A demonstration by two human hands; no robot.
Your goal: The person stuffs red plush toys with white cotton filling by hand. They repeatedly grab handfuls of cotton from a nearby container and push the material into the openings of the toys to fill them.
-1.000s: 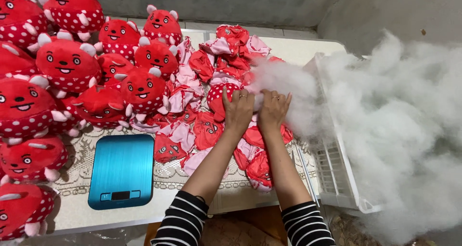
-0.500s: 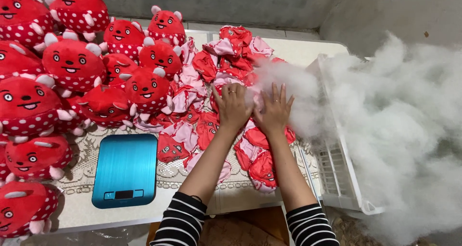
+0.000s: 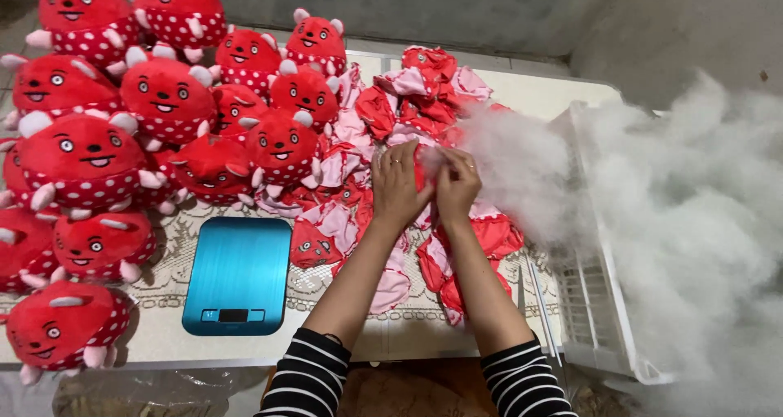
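My left hand (image 3: 397, 184) and my right hand (image 3: 457, 184) are pressed together over a heap of flat, unstuffed red and pink plush skins (image 3: 383, 131). Between the fingers sits one red skin (image 3: 419, 166) with a tuft of white stuffing fibre at its top. The right hand's fingers pinch the fibre; the left hand cups the skin. A big cloud of white stuffing fibre (image 3: 685, 221) lies just to the right, its edge touching my right hand.
Several stuffed red plush toys (image 3: 163, 99) with white dots crowd the table's left and back. A blue flat kitchen scale (image 3: 238, 274) lies at the front. A white plastic crate (image 3: 599, 303) stands under the fibre at the right. A lace cloth covers the tabletop.
Both hands have drawn closer together and curled in around the red skin, pulling a tuft of fibre off the cloud's edge.
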